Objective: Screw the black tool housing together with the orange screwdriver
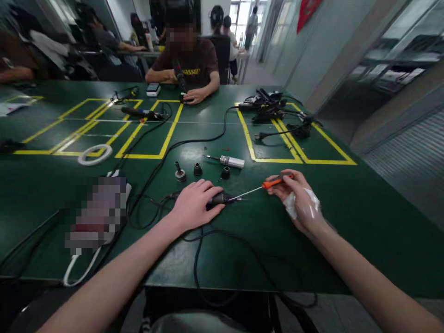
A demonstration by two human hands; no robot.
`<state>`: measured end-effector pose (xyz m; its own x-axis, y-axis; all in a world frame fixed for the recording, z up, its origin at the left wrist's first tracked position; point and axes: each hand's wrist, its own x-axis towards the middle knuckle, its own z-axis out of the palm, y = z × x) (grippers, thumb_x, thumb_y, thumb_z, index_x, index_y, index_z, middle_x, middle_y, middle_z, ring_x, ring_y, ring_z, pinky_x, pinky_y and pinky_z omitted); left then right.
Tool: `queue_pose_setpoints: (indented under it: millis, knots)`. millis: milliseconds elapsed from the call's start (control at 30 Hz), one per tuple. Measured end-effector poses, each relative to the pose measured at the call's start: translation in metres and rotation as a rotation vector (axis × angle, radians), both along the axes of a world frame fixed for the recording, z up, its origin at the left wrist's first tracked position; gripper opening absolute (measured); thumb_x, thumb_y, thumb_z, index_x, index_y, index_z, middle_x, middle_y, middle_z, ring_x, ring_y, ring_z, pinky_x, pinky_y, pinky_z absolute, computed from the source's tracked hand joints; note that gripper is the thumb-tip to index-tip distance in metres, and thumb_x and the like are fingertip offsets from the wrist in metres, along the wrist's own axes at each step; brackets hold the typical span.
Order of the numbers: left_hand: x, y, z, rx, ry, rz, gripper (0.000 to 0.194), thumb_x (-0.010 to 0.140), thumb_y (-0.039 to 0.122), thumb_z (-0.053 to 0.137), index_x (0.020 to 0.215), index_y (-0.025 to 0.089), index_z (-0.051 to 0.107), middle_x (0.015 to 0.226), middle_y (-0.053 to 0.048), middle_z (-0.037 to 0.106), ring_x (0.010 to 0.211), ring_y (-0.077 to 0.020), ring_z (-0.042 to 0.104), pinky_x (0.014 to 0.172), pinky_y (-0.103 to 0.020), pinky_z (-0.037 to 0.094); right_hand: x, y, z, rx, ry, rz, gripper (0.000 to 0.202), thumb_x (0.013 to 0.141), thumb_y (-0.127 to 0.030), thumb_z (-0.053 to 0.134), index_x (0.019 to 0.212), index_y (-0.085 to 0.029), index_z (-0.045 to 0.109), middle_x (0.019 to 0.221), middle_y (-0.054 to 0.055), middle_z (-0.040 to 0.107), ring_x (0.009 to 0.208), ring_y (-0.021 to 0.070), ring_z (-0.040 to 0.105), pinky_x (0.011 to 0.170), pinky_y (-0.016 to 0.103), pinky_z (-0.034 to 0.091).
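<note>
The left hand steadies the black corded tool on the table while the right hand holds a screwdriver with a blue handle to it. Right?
Not quite: the head view shows an orange handle on the screwdriver. The left hand does steady the black corded tool.

My table point(364, 208) is deep green, outlined with yellow tape point(277, 161) — and my screwdriver handle point(272, 183) is bright orange and black.

Room to pass lies on the tabletop point(374, 222) at right; black cables point(225, 121) cross its middle.
</note>
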<state>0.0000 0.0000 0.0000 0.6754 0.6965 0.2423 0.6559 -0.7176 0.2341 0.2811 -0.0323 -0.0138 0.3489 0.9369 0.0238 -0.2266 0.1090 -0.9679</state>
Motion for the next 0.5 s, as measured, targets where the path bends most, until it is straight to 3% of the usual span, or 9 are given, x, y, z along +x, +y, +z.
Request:
queue_pose_setpoints:
  millis: [233, 367, 500]
  knots:
    - [0.004, -0.001, 0.001, 0.017, 0.002, -0.024, 0.031, 0.099, 0.037, 0.063, 0.124, 0.020, 0.071, 0.105, -0.007, 0.072, 0.095, -0.0248, 0.066, 0.081, -0.039, 0.056, 0.004, -0.016, -0.002, -0.042, -0.052, 0.027, 0.033, 0.082, -0.041, 0.080, 0.100, -0.027, 0.056, 0.093, 0.002, 0.078, 0.076, 0.0200, 0.076, 0.074, 0.035, 0.064]
    - [0.004, 0.000, 0.002, 0.000, -0.014, -0.022, 0.027, 0.098, 0.035, 0.063, 0.118, 0.019, 0.072, 0.104, -0.007, 0.072, 0.095, -0.0248, 0.066, 0.080, -0.038, 0.057, 0.012, -0.026, -0.002, -0.076, -0.210, 0.097, 0.035, 0.086, -0.050, 0.076, 0.103, -0.026, 0.056, 0.096, 0.005, 0.078, 0.076, 0.0214, 0.074, 0.069, 0.035, 0.060]
    - [0.005, 0.000, 0.002, -0.010, -0.029, -0.011, 0.025, 0.095, 0.034, 0.065, 0.115, 0.019, 0.073, 0.102, -0.007, 0.072, 0.094, -0.0250, 0.066, 0.079, -0.038, 0.057, 0.030, -0.034, 0.004, -0.143, -0.497, 0.200, 0.042, 0.087, -0.058, 0.072, 0.107, -0.023, 0.062, 0.075, 0.004, 0.072, 0.064, 0.0202, 0.065, 0.062, 0.033, 0.054]
